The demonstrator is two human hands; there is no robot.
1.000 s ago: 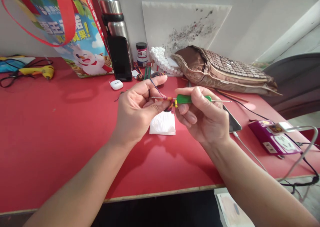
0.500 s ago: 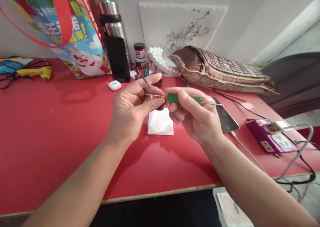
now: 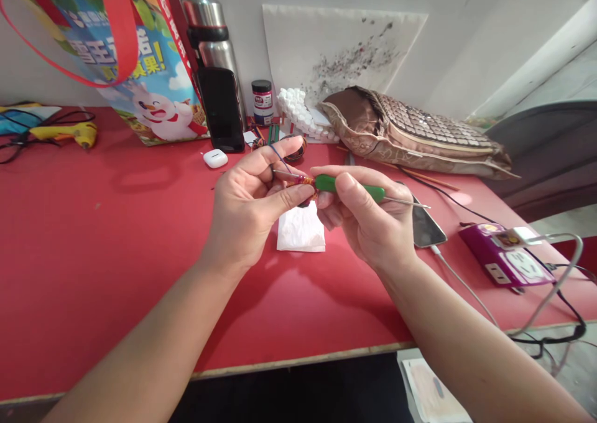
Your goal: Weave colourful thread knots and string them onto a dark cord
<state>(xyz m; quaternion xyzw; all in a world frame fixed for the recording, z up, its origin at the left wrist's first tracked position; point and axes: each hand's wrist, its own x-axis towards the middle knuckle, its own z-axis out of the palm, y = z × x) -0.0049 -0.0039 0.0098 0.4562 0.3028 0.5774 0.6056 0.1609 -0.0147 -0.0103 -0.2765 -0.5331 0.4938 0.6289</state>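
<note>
My right hand [image 3: 368, 208] is closed round the green handle of a double-ended crochet hook [image 3: 351, 187]; its thumb presses on the handle. One thin metal end sticks out to the right, the other points left through loops of yarn. Between thumb and fingers my left hand [image 3: 254, 202] pinches a small multicoloured piece of crochet [image 3: 308, 183], partly hidden by the thumb. A dark blue yarn strand [image 3: 280, 157] runs over the raised left index finger down to the hook. Below the hands lies a folded white tissue [image 3: 301, 229] on the red table [image 3: 140, 255].
Behind the hands stand a dark phone [image 3: 222, 109], a steel flask [image 3: 217, 50], a jar [image 3: 262, 102] and a printed bag [image 3: 153, 68]. A white earphone case [image 3: 215, 158] lies left. To the right are a brown cushion [image 3: 410, 130], another phone [image 3: 425, 224] and a purple power strip [image 3: 506, 255].
The hook has tilted, its right end dipping, and has shifted slightly right with my right hand. My left thumb has moved slightly right along the crochet.
</note>
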